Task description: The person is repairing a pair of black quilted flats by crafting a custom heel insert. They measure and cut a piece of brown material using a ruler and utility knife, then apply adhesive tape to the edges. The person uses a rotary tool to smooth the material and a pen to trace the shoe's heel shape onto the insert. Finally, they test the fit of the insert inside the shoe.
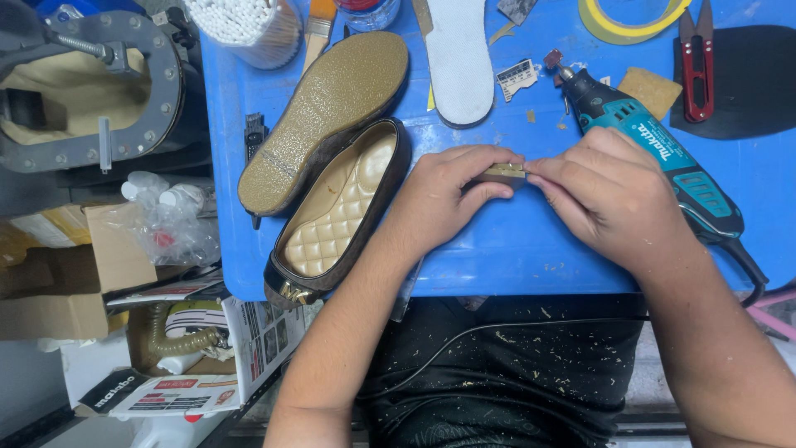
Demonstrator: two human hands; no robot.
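Both the left hand and the right hand pinched a small tan strip above the blue table; a white-and-red printed box lay lower left, below the brown shoes.

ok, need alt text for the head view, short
Both hands, left and right, pinch a small flat tan piece between their fingertips over a blue table. Two brown flat shoes lie to the left, a teal rotary tool behind the right hand.
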